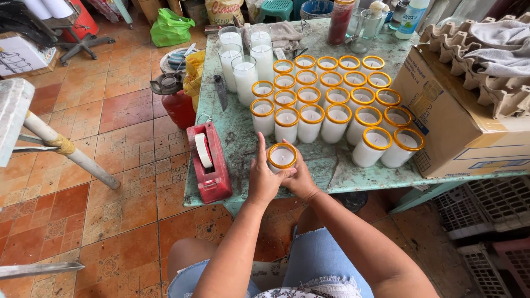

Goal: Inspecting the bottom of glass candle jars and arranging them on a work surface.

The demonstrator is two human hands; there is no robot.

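Between both hands' fingers (276, 175), candle glass (282, 157).

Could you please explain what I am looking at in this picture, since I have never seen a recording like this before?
There is no machine here: a person wears a camera on the head, so the single view looks down at their own two bare hands and lap. Both the left hand and the right hand cup one glass candle with a yellow band at the near edge of a worn green table. Behind it stand rows of banded candles, and farther back a few plain candles without bands. A red tape dispenser lies at the table's left edge, a knife beyond it, and a cardboard box sits on the right.
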